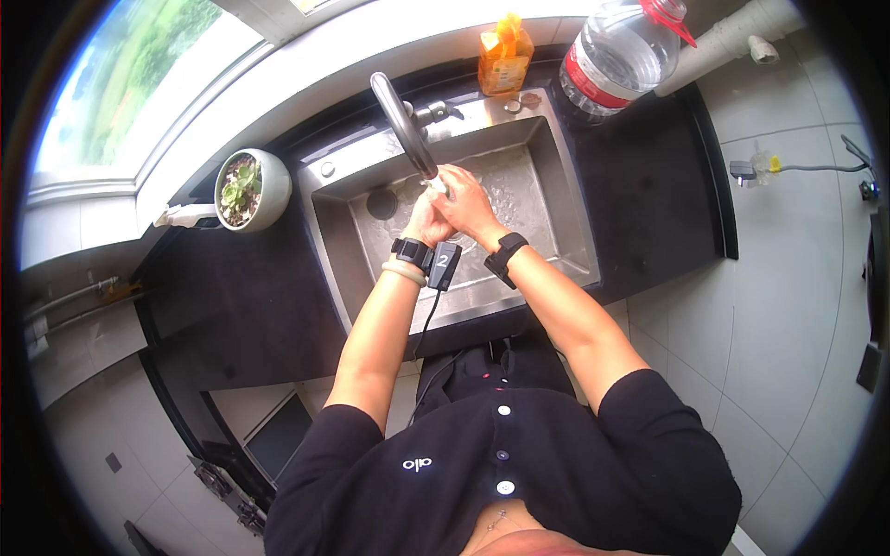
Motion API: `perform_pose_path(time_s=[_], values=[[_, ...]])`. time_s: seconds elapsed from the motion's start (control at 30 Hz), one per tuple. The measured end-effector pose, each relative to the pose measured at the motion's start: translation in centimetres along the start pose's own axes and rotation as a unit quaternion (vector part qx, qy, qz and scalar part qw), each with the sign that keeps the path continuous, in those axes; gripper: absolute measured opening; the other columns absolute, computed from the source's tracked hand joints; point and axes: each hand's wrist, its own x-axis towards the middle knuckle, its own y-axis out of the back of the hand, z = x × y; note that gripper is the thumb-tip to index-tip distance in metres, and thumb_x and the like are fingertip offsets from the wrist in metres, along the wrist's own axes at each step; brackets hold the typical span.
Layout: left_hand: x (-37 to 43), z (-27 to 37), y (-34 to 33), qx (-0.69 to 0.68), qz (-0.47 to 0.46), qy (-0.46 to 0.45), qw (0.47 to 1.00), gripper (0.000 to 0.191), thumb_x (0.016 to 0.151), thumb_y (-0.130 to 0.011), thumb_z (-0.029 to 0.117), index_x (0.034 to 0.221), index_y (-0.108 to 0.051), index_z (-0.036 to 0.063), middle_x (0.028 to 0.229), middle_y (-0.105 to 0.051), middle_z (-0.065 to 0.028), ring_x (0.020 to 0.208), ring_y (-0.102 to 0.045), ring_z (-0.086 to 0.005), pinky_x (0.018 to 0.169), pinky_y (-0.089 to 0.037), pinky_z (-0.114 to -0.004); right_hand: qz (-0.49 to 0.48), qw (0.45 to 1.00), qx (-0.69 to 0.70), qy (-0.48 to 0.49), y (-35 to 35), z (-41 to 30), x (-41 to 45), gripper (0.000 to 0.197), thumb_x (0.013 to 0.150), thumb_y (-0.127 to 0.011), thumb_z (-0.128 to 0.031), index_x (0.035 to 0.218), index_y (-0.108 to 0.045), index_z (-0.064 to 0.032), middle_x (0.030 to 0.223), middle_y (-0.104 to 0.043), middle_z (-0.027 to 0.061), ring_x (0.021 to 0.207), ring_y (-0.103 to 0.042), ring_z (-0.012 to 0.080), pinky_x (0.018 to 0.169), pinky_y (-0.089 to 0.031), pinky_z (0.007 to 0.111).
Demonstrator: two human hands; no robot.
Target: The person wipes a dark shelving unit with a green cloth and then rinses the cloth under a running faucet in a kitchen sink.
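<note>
My left hand [425,217] and my right hand [467,198] are pressed together under the spout of a curved metal faucet [403,128], over a stainless steel sink [539,229]. The right hand lies partly across the left, which hides several fingers of both. Water runs at the spout tip, and the basin floor below looks wet. Whether anything small lies between the palms is hidden. Black straps circle both wrists. The left wrist also carries a pale bangle [404,273] and a black corded device [443,266].
A potted succulent [240,187] stands left of the sink on the black countertop [243,313]. Behind the sink are an orange package [505,59] and, further right, a large clear plastic bottle [615,59]. A white pipe [723,45] runs beside the bottle.
</note>
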Motion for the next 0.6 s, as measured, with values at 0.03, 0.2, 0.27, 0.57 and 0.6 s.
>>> perform_pose_path(time_s=[0.03,0.2,0.27,0.57,0.6], values=[[-0.6,-0.4,-2.3,-0.008,-0.022,0.037,0.999,0.023,0.088,-0.054,0.018,0.107,-0.054,0.0048,0.109,-0.059,-0.0091,0.101,-0.057,-0.0214,0.09,-0.046,-0.037,0.004,0.998,-0.01,-0.069,0.2,0.3,0.0,0.043,0.077,-0.061,-0.025,0.113,-0.056,-0.0022,0.115,-0.055,0.017,0.111,-0.05,0.0317,0.096,-0.039,0.038],[-2.0,2.0,-2.3,-0.007,-0.077,0.01,0.997,0.044,0.096,-0.035,0.04,0.112,-0.054,0.0039,0.112,-0.058,-0.0116,0.107,-0.053,-0.0269,0.097,-0.04,-0.041,-0.054,0.998,-0.006,0.008,-0.3,-0.8,-1.1,0.042,0.08,-0.057,-0.028,0.111,-0.051,0.0001,0.112,-0.048,0.0171,0.103,-0.045,0.036,0.092,-0.037,0.043],[-1.5,2.2,-0.8,0.004,-0.101,-0.031,0.994,0.045,0.095,-0.037,0.043,0.11,-0.055,0.0049,0.108,-0.06,-0.0107,0.103,-0.055,-0.0264,0.093,-0.043,-0.04,-0.011,0.996,-0.047,0.072,-0.9,-1.9,-0.7,0.036,0.081,-0.057,-0.029,0.105,-0.053,-0.0028,0.108,-0.048,0.0163,0.102,-0.043,0.035,0.09,-0.034,0.046],[-1.6,-1.3,-4.3,-0.039,0.046,-0.025,0.998,0.036,0.092,-0.045,0.04,0.104,-0.056,0.0078,0.1,-0.061,-0.0067,0.1,-0.057,-0.022,0.088,-0.047,-0.039,-0.061,0.998,-0.011,0.03,-0.5,-1.0,0.5,0.02,0.084,-0.053,-0.021,0.097,-0.059,-0.0071,0.101,-0.053,0.0149,0.098,-0.045,0.0342,0.085,-0.036,0.046],[-1.6,-1.6,-4.1,-0.007,0.053,-0.024,0.998,0.034,0.092,-0.046,0.04,0.103,-0.056,0.0086,0.099,-0.062,-0.0066,0.097,-0.058,-0.0216,0.085,-0.048,-0.038,-0.079,0.996,0.002,0.038,-0.3,-0.3,0.6,0.02,0.084,-0.053,-0.02,0.096,-0.059,-0.0064,0.097,-0.055,0.0148,0.096,-0.047,0.034,0.083,-0.037,0.045]])
